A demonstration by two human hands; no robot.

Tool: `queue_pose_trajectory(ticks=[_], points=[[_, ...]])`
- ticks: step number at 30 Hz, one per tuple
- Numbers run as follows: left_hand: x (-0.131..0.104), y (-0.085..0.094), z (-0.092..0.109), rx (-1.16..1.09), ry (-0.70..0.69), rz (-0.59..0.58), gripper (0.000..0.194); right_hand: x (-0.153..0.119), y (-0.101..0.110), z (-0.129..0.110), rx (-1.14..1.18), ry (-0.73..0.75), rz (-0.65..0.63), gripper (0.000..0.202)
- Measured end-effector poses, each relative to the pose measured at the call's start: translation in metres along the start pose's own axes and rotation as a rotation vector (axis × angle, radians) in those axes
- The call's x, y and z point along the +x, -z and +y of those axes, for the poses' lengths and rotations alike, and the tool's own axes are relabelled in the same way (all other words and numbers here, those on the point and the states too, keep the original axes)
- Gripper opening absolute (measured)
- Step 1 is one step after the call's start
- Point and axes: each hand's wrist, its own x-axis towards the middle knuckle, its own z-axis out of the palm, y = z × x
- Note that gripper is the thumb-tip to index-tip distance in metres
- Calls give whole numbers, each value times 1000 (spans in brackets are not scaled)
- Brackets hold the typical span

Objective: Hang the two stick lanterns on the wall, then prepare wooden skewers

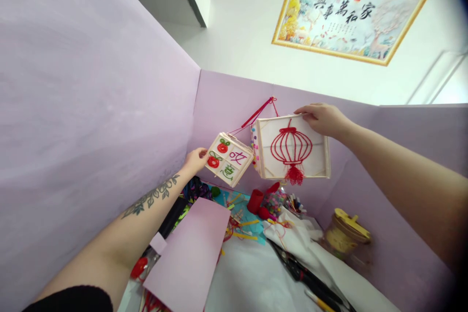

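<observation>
My left hand (195, 160) grips the left edge of a small wooden-stick panel (229, 159) decorated with red yarn fruits and yarn characters. My right hand (321, 118) holds the top right edge of a larger stick-framed panel (292, 148) bearing a red yarn lantern with a tassel. Both panels hang against the lilac backboard (226, 102) from a red cord (260, 110) fixed near the board's top. The two panels sit side by side, nearly touching.
Below lie a lilac paper sheet (190, 253), a red spool (255, 201), yellow strips, coloured beads, scissors (300, 270) on white paper, and a jar with a yellow lid (345, 236). Lilac boards wall the left, back and right. A framed picture (347, 17) hangs above.
</observation>
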Motion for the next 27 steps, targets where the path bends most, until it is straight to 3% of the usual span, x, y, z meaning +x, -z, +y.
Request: queue_pose_trajectory(ticks=[4,8,14,18,24,27], points=[[-2,-4,-1,-8,-3,-10,40,1,-1,-1,-21,35,28,38],[-5,-7,-3,-21,-26,-34,34,3,-3,2,-26,72,40,38],[-9,-10,1,-41,-24,-14,38,-2,-1,1,31,36,107,45],[-13,-7,8,-105,5,105,42,-6,4,-3,105,-8,159,44],[-40,2,25,-105,5,440,33,-22,20,-14,123,-48,379,41],[-64,7,34,-111,54,405,33,-36,30,-26,96,-22,455,40]])
